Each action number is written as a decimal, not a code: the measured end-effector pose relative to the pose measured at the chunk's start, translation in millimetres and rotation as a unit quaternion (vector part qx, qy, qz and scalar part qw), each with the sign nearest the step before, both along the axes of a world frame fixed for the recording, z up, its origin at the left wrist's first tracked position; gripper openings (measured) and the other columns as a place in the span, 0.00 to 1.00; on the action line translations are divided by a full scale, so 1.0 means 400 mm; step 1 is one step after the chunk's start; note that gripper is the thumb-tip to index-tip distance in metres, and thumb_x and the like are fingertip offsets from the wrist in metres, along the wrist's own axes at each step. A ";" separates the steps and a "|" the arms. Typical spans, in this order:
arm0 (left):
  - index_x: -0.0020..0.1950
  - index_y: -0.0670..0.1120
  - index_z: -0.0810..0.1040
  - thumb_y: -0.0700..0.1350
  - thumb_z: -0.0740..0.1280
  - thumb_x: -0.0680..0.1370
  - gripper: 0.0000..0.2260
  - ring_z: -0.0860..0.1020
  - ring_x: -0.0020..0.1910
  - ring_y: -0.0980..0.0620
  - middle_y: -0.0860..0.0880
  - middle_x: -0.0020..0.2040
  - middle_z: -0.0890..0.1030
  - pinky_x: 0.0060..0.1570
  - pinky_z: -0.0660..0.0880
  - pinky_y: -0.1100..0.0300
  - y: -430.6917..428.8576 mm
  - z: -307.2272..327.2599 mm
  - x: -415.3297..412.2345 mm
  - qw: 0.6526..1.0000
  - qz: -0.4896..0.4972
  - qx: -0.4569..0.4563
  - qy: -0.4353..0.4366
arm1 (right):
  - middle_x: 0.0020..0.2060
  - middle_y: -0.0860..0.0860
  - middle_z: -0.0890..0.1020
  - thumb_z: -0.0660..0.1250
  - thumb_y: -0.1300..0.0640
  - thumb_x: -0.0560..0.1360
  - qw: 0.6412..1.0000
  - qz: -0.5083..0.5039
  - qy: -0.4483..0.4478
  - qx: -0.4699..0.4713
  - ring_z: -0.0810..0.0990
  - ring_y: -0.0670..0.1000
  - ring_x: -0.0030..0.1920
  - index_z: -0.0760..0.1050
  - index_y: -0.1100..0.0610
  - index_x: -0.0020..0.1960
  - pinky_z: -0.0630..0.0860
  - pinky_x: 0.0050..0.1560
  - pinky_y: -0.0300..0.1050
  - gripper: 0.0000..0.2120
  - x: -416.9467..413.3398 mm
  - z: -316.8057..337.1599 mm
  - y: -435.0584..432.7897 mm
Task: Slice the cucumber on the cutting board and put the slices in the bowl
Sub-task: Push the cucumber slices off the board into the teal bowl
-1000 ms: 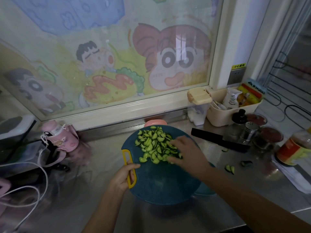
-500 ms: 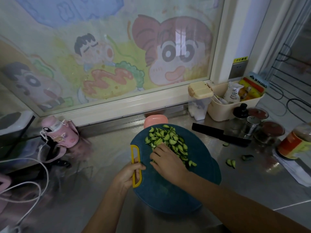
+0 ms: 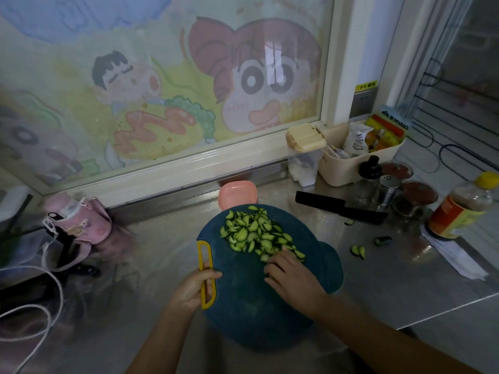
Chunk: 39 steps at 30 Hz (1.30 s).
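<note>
Pink is the little bottle [image 3: 78, 222] far on the left of the shiny steel bench [image 3: 162, 252], and a white cord [image 3: 40, 306] loops near it. Next comes the left hand [image 3: 194, 288], with its fingers wrapped tight round the yellow handle [image 3: 206, 276] at the edge of the round blue cutting board [image 3: 243, 319]. A heap of green cucumber slices [image 3: 256, 233] lies on the far half of the board. Just past the far edge of the board sits a pink bowl [image 3: 237, 194], partly hidden by the board. The right hand [image 3: 291, 279] lies on the board with its fingers apart and holding nothing, and the fingertips touch the near side of the heap. A blue-green rim [image 3: 333, 261] peeks out from under the right side of the board. Further right a black knife [image 3: 340, 209] lies flat on the bench, and a few loose cucumber bits [image 3: 357, 251] lie near it. Behind the knife stand a clear tub with a cream lid [image 3: 305, 152] and a cream basket [image 3: 361, 166] full of packets. Far right stands a brown bottle with a yellow cap [image 3: 461, 209]
</note>
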<state>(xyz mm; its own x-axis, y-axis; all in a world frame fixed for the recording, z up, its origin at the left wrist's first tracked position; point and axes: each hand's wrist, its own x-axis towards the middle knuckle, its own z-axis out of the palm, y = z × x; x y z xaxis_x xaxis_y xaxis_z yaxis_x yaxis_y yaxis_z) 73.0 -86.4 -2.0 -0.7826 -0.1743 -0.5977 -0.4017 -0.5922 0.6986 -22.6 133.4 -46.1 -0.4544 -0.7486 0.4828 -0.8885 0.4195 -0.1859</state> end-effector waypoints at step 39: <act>0.31 0.38 0.83 0.27 0.57 0.73 0.19 0.82 0.31 0.44 0.38 0.33 0.82 0.26 0.78 0.57 -0.018 0.019 0.004 0.999 0.031 -0.004 -0.028 | 0.50 0.50 0.75 0.73 0.50 0.67 0.997 -0.030 0.010 0.072 0.70 0.52 0.55 0.69 0.49 0.51 0.76 0.55 0.46 0.17 -0.099 -0.061 0.158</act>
<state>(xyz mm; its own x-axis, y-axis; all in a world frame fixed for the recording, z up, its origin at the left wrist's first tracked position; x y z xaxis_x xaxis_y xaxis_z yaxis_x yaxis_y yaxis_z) 74.6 -93.5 5.7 -0.7357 -0.2269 -0.6382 -0.4021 -0.6119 0.6811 -62.1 196.7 -70.3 -0.4909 -0.7829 0.3823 -0.8645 0.4922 -0.1023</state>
